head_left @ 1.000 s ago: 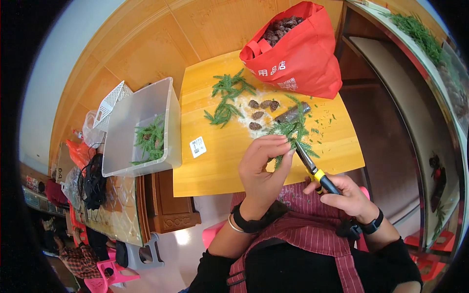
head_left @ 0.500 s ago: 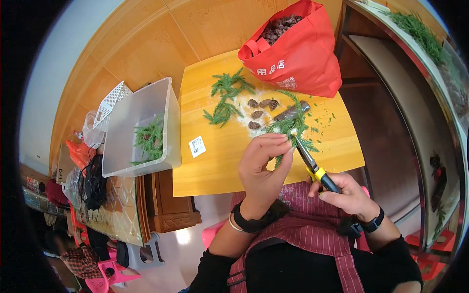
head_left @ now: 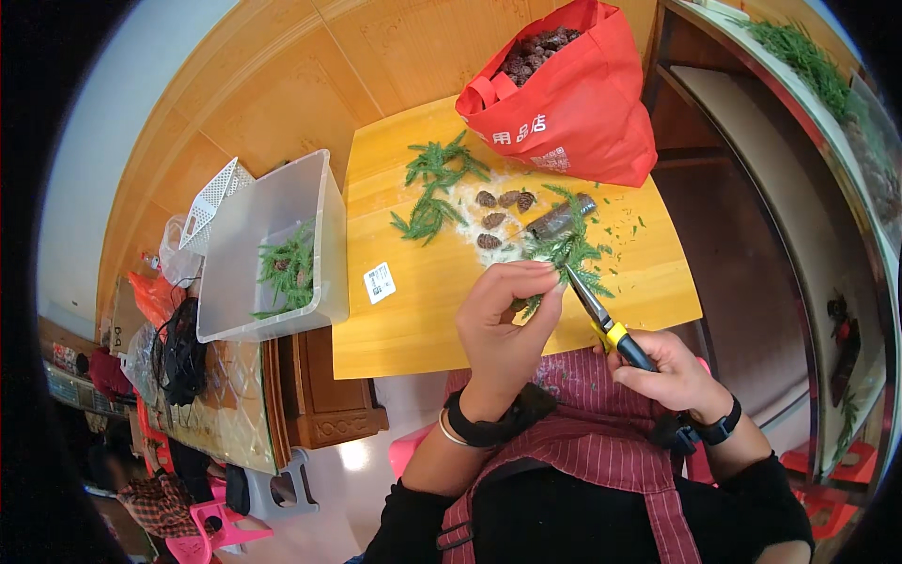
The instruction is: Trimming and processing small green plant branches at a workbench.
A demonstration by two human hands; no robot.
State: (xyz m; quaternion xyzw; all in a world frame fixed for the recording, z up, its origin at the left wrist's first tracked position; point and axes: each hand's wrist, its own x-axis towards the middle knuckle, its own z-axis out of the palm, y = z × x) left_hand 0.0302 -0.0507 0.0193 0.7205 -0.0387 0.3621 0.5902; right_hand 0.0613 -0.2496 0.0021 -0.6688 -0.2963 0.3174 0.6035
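My left hand is closed in a pinch on a green pine sprig, whose needles spread out beyond the fingertips. A bit of a brown cone shows beneath these fingers. In my right hand is a pair of long-nose pliers with yellow and black handles. The jaw tips reach the sprig right beside my left fingertips; whether they grip a stem or wire is too small to tell. Just past the sprig lies a dark cylinder. Several loose pine cones rest to its left on whitish powder.
Another green sprig and a white label lie on the yellow table. At the back stands a red bag full of pine cones. A clear plastic bin with greenery stands left; a shelf rises at right.
The sprig has turned and shifted slightly, its needles now leaning more to the right. A bit of cone has come into sight beneath my left hand. Both hands stay nearly in place.
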